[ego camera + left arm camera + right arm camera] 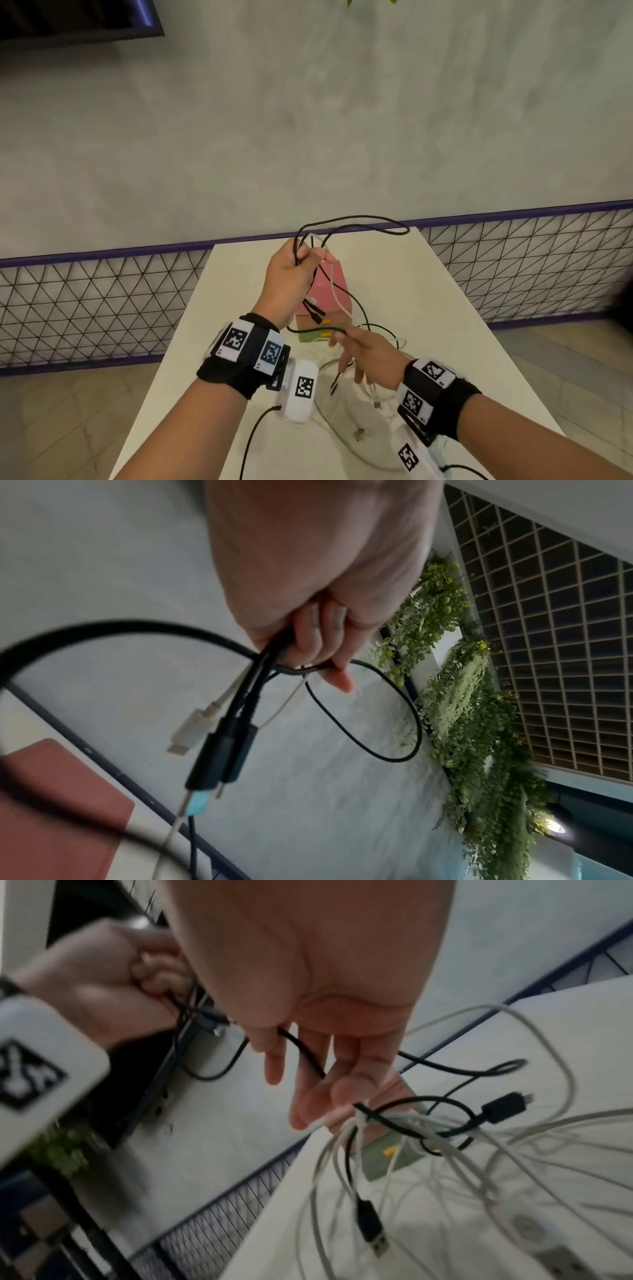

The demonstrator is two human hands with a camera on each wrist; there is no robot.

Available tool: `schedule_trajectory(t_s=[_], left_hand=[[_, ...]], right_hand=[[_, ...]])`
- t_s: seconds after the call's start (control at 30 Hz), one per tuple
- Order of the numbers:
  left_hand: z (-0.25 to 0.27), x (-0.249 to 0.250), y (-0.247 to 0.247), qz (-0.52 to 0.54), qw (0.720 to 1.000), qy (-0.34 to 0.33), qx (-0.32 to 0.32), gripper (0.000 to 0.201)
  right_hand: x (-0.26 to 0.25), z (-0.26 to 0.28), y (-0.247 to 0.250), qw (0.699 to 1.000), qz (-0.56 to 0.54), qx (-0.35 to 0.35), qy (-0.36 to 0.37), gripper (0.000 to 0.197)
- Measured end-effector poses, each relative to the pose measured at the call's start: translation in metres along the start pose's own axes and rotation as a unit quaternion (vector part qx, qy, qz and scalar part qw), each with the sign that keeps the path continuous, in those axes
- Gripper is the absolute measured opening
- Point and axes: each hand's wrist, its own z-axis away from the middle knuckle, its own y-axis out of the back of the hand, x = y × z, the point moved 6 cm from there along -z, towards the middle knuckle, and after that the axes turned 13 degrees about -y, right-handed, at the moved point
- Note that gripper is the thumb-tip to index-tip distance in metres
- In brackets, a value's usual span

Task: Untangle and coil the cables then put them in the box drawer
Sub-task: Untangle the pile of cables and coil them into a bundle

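My left hand [301,255] is raised above the box and grips a bunch of black and white cables [352,224] in a fist. Their loops arch over the hand, and the plugs [219,753] dangle below it. Lower and nearer, my right hand [346,342] points its fingers down; in the right wrist view its thumb pinches a tangle of white and black cables [407,1123] against them. A black strand runs between the two hands. The box [330,291] has a pink top and a green drawer [310,337] with yellow handles. It stands on the white table [445,308] under my left hand.
More white cable [329,425] lies looped on the table near my right wrist. A wire mesh fence [102,301] with a purple rail runs behind the table's far edge. Grey wall rises beyond it. Floor shows on both sides of the narrow table.
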Motion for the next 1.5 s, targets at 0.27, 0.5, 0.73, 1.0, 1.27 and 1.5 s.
schedule_trajectory(t_s=[0.27,0.5,0.73,1.0,1.27,1.5], left_hand=[[0.010,-0.010,0.011,-0.014,0.999,0.036,0.031,0.033],[0.012,-0.020,0.017,0.012,0.995,0.065,0.081,0.027],[0.008,-0.030,0.029,0.079,0.981,0.121,0.130,0.030],[0.011,-0.035,0.076,0.125,0.959,0.083,0.241,0.029],[0.004,-0.039,0.071,0.116,0.973,0.075,0.187,0.029],[0.014,-0.031,0.044,0.085,0.992,0.056,0.074,0.026]], right_hand=[[-0.015,0.009,0.034,0.977,-0.210,0.030,0.017,0.021],[-0.007,0.014,0.036,0.988,-0.124,-0.010,-0.088,0.033],[-0.036,0.025,0.076,0.977,-0.196,0.085,-0.004,0.026],[-0.052,0.047,0.165,0.889,-0.409,0.188,0.087,0.032],[-0.026,0.024,0.117,0.988,0.087,0.110,-0.062,0.032],[-0.023,0.031,0.131,0.987,0.047,0.148,-0.041,0.036]])
